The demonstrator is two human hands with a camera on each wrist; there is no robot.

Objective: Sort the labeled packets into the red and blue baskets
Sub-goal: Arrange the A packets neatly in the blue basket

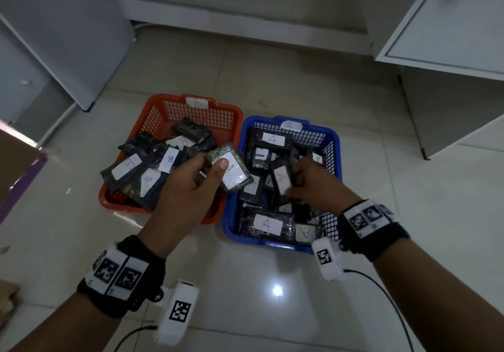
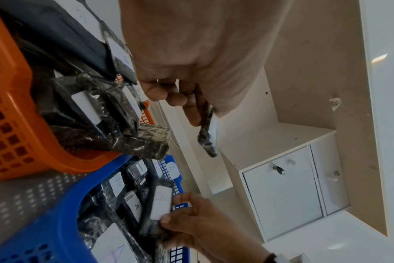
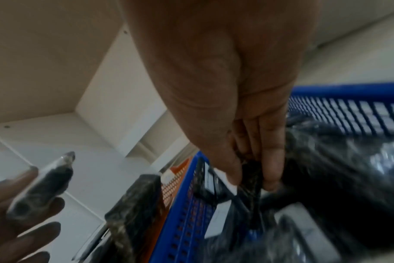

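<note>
Plastic-wrapped packet (image 1: 231,170): light, flat, slippery; pinch across faces. Left hand (image 1: 191,185) pinches it at basket seam; right hand (image 1: 313,185) grips another packet (image 1: 282,181), 3 o'clock, over blue basket (image 1: 336,144).

Left hand (image 1: 191,185), right hand (image 1: 313,185): pinching grips.

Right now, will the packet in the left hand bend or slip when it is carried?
The packet probably stays stiff: it juts flat from the left hand. Its glossy wrap may slip. It seems light, pinched by fingertips only.
</note>
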